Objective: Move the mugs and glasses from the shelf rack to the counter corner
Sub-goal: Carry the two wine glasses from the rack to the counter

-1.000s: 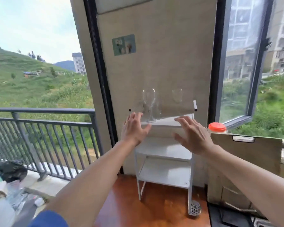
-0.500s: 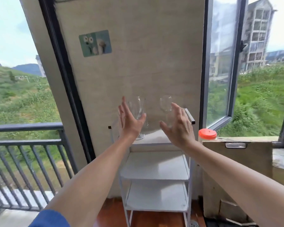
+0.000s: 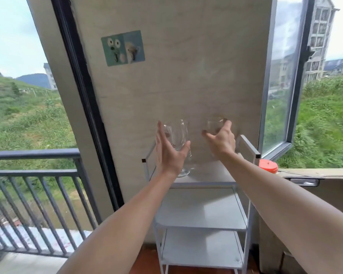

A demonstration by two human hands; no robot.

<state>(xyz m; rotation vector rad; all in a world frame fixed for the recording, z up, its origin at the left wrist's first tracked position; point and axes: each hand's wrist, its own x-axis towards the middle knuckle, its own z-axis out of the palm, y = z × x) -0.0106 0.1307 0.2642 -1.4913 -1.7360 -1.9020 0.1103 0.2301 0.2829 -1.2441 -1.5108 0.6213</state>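
Two clear wine glasses stand on the top tier of a white metal shelf rack against the wall. My left hand cups the left wine glass: straight fingers on its left side, thumb on its right, the foot still resting on the shelf. My right hand curls around the bowl of the right wine glass, thumb in front and fingers behind it. That hand hides the right glass's stem and foot. No mugs are visible.
A jar with an orange lid sits just right of the rack at the edge of a counter. An open window swings in above it. A dark balcony railing runs along the left. The rack's lower shelves hold nothing.
Both hands have risen from the shelf edge to the glass bowls. The left hand now cups the left glass and the right hand has closed around the right one.
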